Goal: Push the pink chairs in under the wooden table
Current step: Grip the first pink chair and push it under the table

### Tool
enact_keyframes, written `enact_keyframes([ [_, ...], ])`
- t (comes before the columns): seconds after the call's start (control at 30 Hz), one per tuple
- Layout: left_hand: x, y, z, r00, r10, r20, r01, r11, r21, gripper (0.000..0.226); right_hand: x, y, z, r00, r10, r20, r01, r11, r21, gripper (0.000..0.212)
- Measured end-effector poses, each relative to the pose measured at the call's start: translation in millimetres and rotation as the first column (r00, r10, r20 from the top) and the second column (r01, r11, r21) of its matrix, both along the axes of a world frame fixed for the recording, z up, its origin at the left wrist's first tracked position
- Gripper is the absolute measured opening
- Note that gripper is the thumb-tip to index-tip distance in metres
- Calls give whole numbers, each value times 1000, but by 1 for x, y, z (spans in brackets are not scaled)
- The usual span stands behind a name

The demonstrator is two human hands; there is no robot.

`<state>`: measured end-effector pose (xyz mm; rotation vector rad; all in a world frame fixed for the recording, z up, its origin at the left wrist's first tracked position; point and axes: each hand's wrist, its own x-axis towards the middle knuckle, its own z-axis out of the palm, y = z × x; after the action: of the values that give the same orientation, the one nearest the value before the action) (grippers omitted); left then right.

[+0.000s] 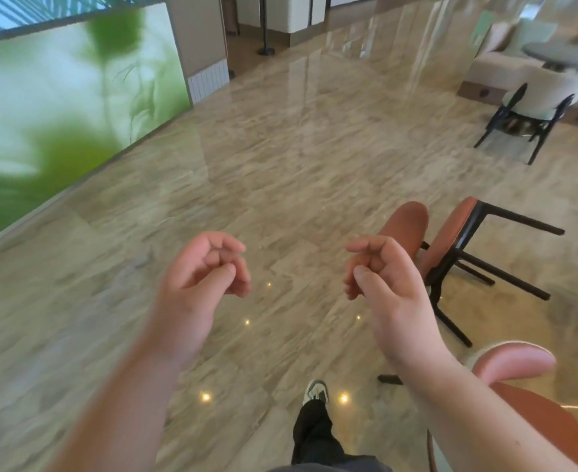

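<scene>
Pink chairs stand at the right: one (444,240) with black legs just beyond the right hand (379,277), another (532,396) at the lower right edge beside the right forearm. Both hands hover over the marble floor (280,165), palms turned inward, fingers loosely curled and holding nothing; the left hand (202,274) sits well apart from either chair. A dark trouser leg and sneaker (315,391) show below. Farther right a pale chair (536,103) stands by what may be a table, too blurred to confirm.
</scene>
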<state>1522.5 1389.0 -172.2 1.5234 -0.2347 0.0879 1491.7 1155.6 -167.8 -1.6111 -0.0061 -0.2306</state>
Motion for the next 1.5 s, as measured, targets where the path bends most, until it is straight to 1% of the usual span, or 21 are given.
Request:
enact_keyframes([
  [0.07, 33, -12, 3, 999, -45, 31, 44, 998, 34, 35, 27, -14, -3, 1000, -12, 20, 12, 1000, -10, 34],
  [0.13, 69, -28, 5, 994, -96, 54, 92, 993, 71, 26, 56, -33, -7, 999, -23, 32, 23, 1000, -8, 36],
  [0.2, 107, -47, 8, 989, -139, 56, 133, 986, 102, 22, 88, -53, -10, 999, -35, 38, 35, 999, 13, 38],
  [0.3, 167, -76, 11, 983, -183, 27, 180, 980, 85, 23, 136, -82, -12, 998, -63, 20, 62, 998, 28, 40],
  [0.43, 244, -113, 13, 983, -182, 4, 182, 983, 36, 21, 205, -111, -11, 997, -75, -2, 75, 997, 31, 34],
  [0.53, 292, -133, 9, 985, -173, -9, 173, 984, 38, 20, 254, -128, -10, 997, -76, -24, 76, 997, -10, 31],
  [0.63, 335, -141, 2, 980, -200, -3, 200, 977, 69, 20, 297, -141, -11, 997, -72, -31, 71, 997, -18, 33],
  [0.73, 382, -138, -4, 965, -263, -20, 263, 954, 147, 20, 340, -155, -13, 997, -42, -70, 35, 994, -100, 35],
  [0.83, 433, -131, -16, 933, -345, -100, 359, 903, 234, 21, 386, -166, -17, 990, -5, -144, -24, 980, -199, 33],
  [0.93, 488, -124, -29, 903, -400, -157, 428, 871, 242, 27, 433, -168, -25, 980, 2, -198, -51, 968, -245, 30],
  [1.03, 551, -121, -41, 885, -431, -177, 464, 853, 240, 28, 485, -160, -36, 971, -28, -238, -35, 966, -258, 30],
  [1.1, 595, -124, -48, 883, -433, -184, 467, 853, 234, 25, 520, -153, -44, 966, -69, -248, 12, 975, -223, 30],
  [1.23, 673, -134, -59, 887, -421, -189, 454, 870, 193, 23, 585, -141, -59, 949, -202, -241, 186, 979, -85, 34],
  [1.37, 749, -157, -65, 893, -392, -221, 417, 905, 78, 25, 637, -144, -66, 909, -338, -244, 342, 939, -27, 35],
  [1.5, 813, -194, -70, 862, -448, -238, 468, 884, 28, 27, 676, -169, -63, 856, -448, -257, 458, 889, -21, 35],
])
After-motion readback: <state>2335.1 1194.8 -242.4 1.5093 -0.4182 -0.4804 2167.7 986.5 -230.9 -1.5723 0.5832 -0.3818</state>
